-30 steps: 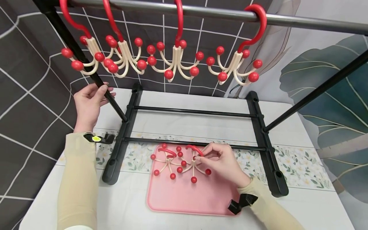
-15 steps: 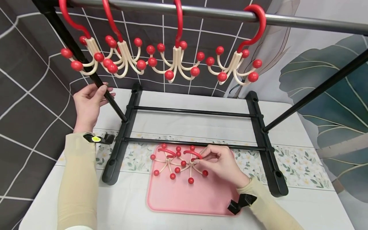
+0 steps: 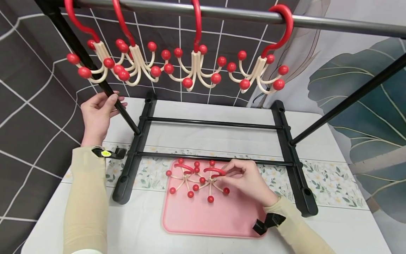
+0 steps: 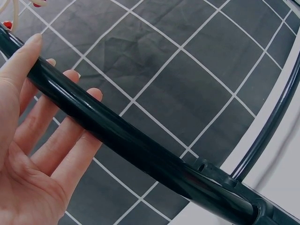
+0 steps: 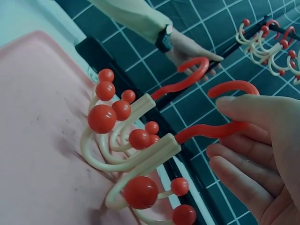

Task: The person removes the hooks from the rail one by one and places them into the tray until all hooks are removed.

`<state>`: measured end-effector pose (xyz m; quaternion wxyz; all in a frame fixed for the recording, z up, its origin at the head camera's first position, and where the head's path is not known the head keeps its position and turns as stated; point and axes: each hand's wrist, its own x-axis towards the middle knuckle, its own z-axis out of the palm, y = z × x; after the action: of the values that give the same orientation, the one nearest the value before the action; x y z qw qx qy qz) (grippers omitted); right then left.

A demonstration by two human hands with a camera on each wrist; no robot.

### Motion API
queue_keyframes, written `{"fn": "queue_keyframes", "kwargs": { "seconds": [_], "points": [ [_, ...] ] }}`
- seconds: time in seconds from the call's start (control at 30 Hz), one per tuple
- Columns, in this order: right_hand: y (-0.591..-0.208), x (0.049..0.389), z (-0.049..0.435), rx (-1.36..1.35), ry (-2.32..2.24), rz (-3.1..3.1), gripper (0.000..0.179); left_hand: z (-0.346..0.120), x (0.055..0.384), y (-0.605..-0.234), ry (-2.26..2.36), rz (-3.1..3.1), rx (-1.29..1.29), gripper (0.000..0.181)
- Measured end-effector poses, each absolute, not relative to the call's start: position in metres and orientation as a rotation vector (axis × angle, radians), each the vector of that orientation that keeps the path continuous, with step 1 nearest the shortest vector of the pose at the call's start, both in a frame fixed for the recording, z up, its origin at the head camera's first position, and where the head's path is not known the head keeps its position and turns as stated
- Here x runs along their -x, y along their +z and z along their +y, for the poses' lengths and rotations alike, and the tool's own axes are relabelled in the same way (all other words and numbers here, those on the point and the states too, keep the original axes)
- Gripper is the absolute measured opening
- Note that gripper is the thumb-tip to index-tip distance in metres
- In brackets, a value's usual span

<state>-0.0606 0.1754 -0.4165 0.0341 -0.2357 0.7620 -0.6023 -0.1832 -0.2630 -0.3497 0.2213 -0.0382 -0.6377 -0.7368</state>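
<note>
My left hand (image 3: 100, 111) holds the black upright post (image 4: 108, 124) of a clothes rack, thumb across one side and fingers behind it. My right hand (image 3: 244, 178) is at a hanger (image 5: 164, 146), its thumb and fingers around the red hook (image 5: 206, 131). That hanger's cream arms, tipped with red balls, are low on the pink tray (image 3: 212, 218). Just left of it, a second hanger (image 3: 185, 179) of the same kind stands on the tray. Part of the gripped hook is hidden behind my thumb.
Several matching hangers, among them one at the right (image 3: 257, 72), hang from the rack's grey top rail (image 3: 234, 16). Two black crossbars, including the front bar (image 3: 177, 155), join the rack's feet on the white table (image 3: 139, 225). A dark grid-patterned cloth (image 3: 35, 123) is at the left.
The hanger at my right hand has shifted slightly left on the tray since a second ago. Its red hook has turned a little since half a second ago. My left hand stays on the post.
</note>
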Motion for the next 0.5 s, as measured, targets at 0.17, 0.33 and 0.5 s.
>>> {"fn": "queue_keyframes", "kwargs": {
  "seconds": [0.17, 0.33, 0.5],
  "points": [
    [-0.403, 0.061, 0.18, 0.723, -1.85, 2.354, 0.023, -0.264, 0.184, -0.351, -2.039, -1.758, 0.108, 0.031],
    [-0.37, 0.067, 0.192, 0.732, -1.894, 2.458, 0.027, -0.264, 0.184, -0.351, -2.047, -1.748, 0.118, 0.031],
    [-0.32, 0.075, 0.201, 0.948, -2.003, 2.641, 0.03, -0.264, 0.184, -0.351, -2.056, -1.739, 0.116, 0.03]
  ]
}}
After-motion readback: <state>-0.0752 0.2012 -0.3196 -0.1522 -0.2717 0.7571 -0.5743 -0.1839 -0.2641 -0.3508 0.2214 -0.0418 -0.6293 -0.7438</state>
